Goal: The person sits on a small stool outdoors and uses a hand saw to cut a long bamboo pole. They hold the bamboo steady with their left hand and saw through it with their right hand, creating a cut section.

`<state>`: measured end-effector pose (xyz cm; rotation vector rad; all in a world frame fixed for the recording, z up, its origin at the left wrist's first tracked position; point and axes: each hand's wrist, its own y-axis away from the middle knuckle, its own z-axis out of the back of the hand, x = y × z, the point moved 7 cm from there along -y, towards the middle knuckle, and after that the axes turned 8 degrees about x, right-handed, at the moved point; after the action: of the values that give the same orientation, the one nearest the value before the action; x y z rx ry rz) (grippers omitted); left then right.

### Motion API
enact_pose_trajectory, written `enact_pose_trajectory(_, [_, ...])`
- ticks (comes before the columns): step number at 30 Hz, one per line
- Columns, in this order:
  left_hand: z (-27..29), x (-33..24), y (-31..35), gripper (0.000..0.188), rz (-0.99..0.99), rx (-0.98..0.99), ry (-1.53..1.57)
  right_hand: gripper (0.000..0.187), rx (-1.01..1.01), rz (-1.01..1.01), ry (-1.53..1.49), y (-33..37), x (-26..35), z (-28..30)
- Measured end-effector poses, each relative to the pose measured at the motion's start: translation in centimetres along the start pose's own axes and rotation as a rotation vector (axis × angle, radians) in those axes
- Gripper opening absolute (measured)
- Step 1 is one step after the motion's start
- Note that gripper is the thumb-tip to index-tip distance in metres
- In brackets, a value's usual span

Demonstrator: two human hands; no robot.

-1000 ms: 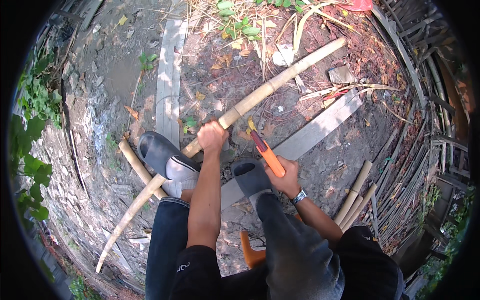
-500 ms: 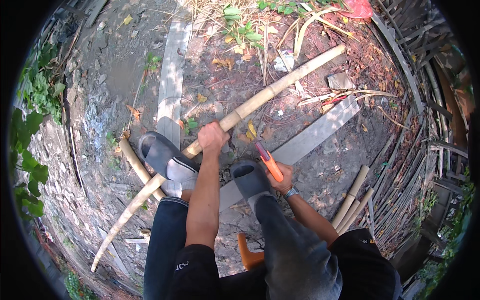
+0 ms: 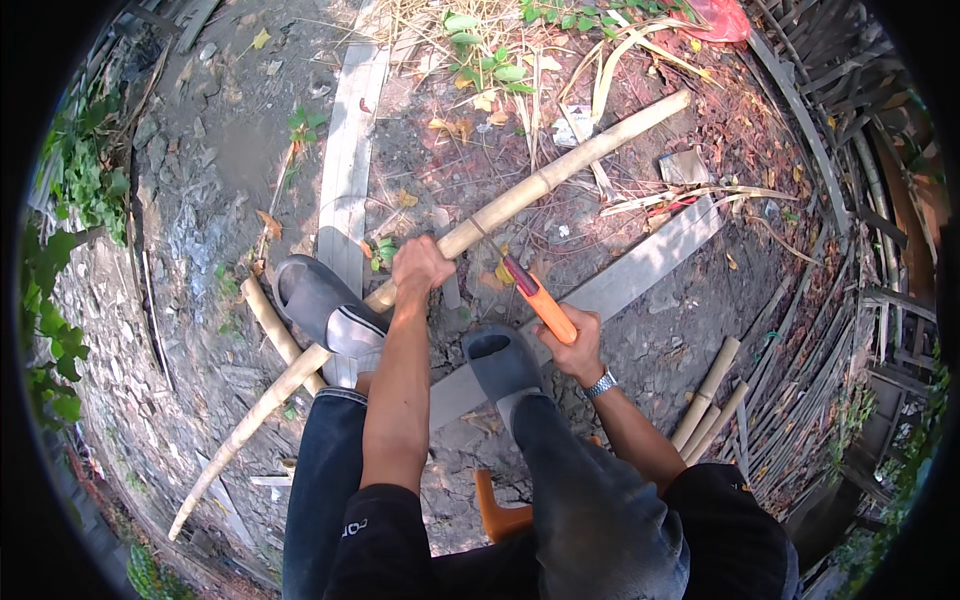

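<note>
A long bamboo pole [image 3: 560, 170] slants across the ground from lower left to upper right. My left hand [image 3: 420, 265] is closed around it near the middle. In my right hand [image 3: 577, 348] is the orange handle of a hand saw [image 3: 548, 308], its thin blade lying across the pole just right of my left hand. Under my left shoe [image 3: 320, 305] the pole passes out of sight. A shorter bamboo piece [image 3: 270, 318] crosses beneath the pole there. My right shoe [image 3: 500, 362] stands between my two arms.
Flat grey boards lie at the upper left [image 3: 348, 170] and right [image 3: 645, 255]. Several cut bamboo pieces [image 3: 708, 395] rest at the right, beside a heap of thin sticks [image 3: 800, 400]. An orange object [image 3: 497, 508] shows near my legs. A red plastic bag [image 3: 715, 20] sits far off.
The saw has shifted slightly in my right hand's motion, and its blade now shows across the pole. My left hand keeps its hold; the pole has barely moved.
</note>
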<state>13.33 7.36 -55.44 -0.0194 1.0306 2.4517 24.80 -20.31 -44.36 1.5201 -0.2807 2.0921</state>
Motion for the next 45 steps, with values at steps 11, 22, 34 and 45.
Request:
enact_pose_trajectory(11, [-1.2, -0.5, 0.8, 0.040, 0.019, -0.038, -0.057, 0.017, -0.037, 0.103, 0.101, 2.9, -2.8, -1.3])
enact_pose_trajectory(22, [0.3, 1.1, -3.6, 0.043, -0.068, 0.295, 0.096, 0.017, -0.090, 0.100, -0.084, 0.1, -8.4, -2.3])
enact_pose_trajectory(34, [0.3, 2.1, -3.7, 0.051, -0.074, 0.191, 0.092, 0.012, -0.147, 0.078, -0.233, 0.7, -0.1, 5.9])
enact_pose_trajectory(45, [-1.0, -1.1, 2.2, 0.031, -0.008, -0.237, -0.047, 0.017, 0.037, -0.103, -0.053, 7.2, -1.6, 2.4])
